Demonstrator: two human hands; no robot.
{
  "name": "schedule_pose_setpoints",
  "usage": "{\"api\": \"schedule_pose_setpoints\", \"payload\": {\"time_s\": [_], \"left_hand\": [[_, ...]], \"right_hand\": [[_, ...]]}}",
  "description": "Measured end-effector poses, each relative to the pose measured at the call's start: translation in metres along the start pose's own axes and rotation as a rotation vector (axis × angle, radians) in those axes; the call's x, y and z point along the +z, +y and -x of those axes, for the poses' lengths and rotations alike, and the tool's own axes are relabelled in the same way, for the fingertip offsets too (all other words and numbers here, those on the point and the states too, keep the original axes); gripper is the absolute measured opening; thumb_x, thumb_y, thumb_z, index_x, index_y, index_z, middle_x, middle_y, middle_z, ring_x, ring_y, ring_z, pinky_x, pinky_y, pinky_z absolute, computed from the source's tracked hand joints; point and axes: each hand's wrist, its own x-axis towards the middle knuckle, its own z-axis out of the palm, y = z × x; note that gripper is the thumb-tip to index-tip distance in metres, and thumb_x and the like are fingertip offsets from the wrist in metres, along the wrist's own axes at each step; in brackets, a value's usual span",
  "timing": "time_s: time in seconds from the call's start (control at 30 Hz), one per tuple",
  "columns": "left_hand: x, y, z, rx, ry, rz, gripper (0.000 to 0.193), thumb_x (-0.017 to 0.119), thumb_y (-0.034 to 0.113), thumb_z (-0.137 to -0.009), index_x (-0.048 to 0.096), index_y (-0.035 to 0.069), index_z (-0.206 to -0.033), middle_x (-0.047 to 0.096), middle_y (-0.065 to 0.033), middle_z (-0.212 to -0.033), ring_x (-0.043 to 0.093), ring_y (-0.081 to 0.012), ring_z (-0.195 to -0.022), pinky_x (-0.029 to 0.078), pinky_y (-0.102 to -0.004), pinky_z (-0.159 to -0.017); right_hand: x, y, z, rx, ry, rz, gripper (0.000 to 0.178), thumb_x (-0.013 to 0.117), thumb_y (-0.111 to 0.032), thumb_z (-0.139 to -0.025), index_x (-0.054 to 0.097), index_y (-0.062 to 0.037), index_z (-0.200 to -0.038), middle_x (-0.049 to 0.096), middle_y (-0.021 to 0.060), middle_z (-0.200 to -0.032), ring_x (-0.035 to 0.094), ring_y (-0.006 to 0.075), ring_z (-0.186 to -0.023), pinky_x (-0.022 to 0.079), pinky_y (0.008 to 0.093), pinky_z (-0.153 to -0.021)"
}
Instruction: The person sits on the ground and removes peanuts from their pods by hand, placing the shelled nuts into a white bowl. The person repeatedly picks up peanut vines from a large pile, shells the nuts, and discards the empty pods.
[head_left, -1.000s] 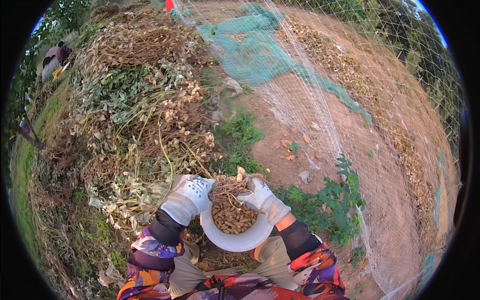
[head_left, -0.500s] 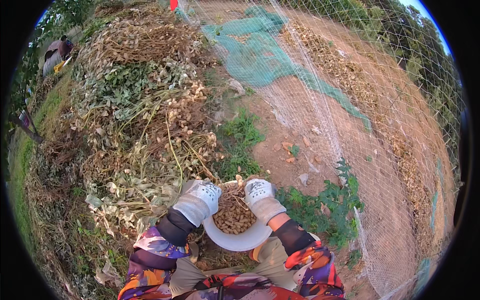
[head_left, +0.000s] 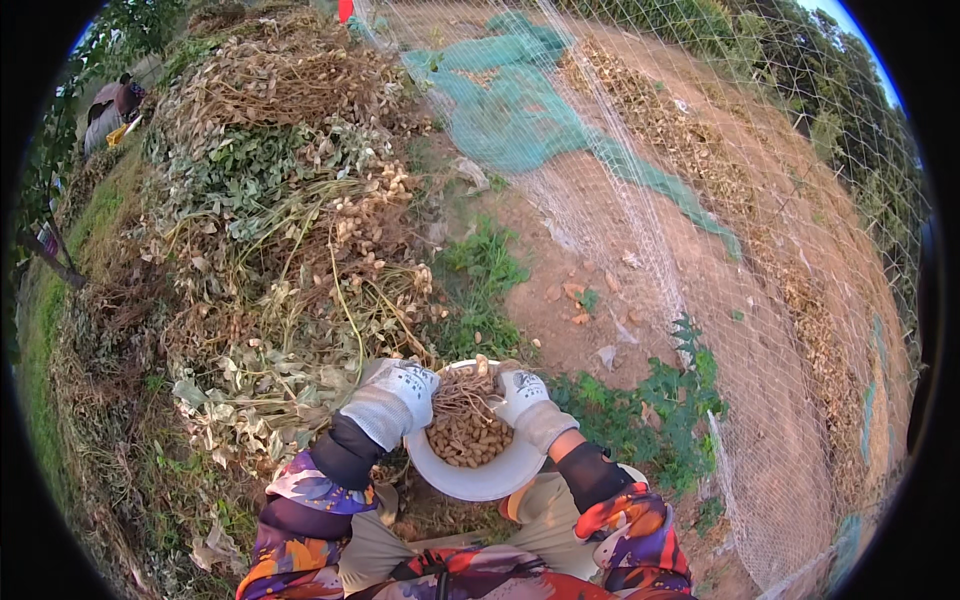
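Note:
A white bucket (head_left: pixel 472 487) stands between my knees, with a heap of unshelled peanuts (head_left: pixel 468 442) inside. Over its far half lies a tangle of dry brown peanut plant roots (head_left: pixel 466 388), with a few pods at the far rim. My left hand (head_left: pixel 402 392), in a white work glove, is closed on the left side of this peanut plant. On the right side, my gloved right hand (head_left: pixel 524 398) has its fingers curled in and closed at the roots and pods. The fingertips of both hands are partly hidden among the roots.
A long pile of pulled peanut plants (head_left: pixel 270 220) fills the left side. Green weeds (head_left: pixel 640 415) grow right of the bucket. White netting (head_left: pixel 720 330) and teal mesh (head_left: pixel 520 120) cover the ground farther right. Another person (head_left: pixel 112 108) is at the far left.
My right hand has turned inward, its fingers coming closer to the roots. More of the root tangle shows over the bucket, while my left hand has shifted slightly.

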Motion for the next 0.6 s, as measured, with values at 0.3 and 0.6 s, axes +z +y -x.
{"api": "schedule_pose_setpoints", "payload": {"time_s": [0.3,0.6], "left_hand": [[0.010,0.003,-0.011,0.027,0.081,-0.008,0.039,0.066,0.026,-0.065,0.061,0.008,-0.098,0.065,-0.0130,-0.092,0.062,-0.0284,-0.091,0.046,-0.0379,-0.080],[-0.008,-0.009,0.011,-0.098,0.091,0.098,0.031,0.063,0.022,-0.069,0.062,0.008,-0.097,0.064,-0.0137,-0.094,0.061,-0.0271,-0.093,0.047,-0.0371,-0.082]], "right_hand": [[0.019,0.018,-0.034,0.116,0.063,0.109,0.036,0.060,-0.024,-0.075,0.057,-0.0084,-0.107,0.059,0.0154,-0.109,0.056,0.0298,-0.102,0.047,0.0387,-0.085],[0.010,0.061,-0.027,0.240,0.054,-0.164,0.042,0.061,-0.024,-0.077,0.055,-0.0066,-0.114,0.061,0.0195,-0.103,0.058,0.0311,-0.100,0.045,0.0387,-0.087]]}}
